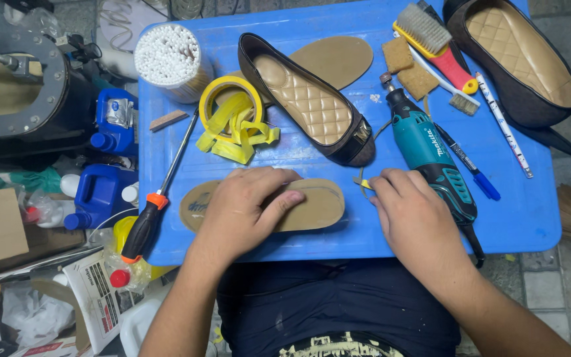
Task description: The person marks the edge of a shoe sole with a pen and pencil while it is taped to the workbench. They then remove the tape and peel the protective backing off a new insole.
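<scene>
Head view: the left hand (242, 210) lies flat on a tan insole (312, 206) at the near edge of the blue worktop (530, 211), fingers (279, 201) close together and pressing down on it, pinching nothing. The insole lies lengthwise left to right, its two ends showing either side of the hand.

The right hand (412, 215) rests just right of the insole, its fingers curled; thumb and forefinger pinch a small yellow strip (363, 184) at the insole's right tip. The hand lies against the teal rotary tool (427, 149), which lies slanted on the worktop.

Behind the hands, a dark flat shoe (308, 99) with a quilted tan lining lies at a slant, partly over a second insole (338, 58). Left of it sits a roll of yellow tape (232, 109) with loose strips trailing. A screwdriver (156, 198) with a black and orange handle lies at the worktop's left edge, and a tub of cotton swabs (166, 58) stands at the far left corner. At the far right lie a brush (434, 39), two tan sanding pads (408, 66), a blue pen (470, 165) and a second shoe (520, 56).
</scene>
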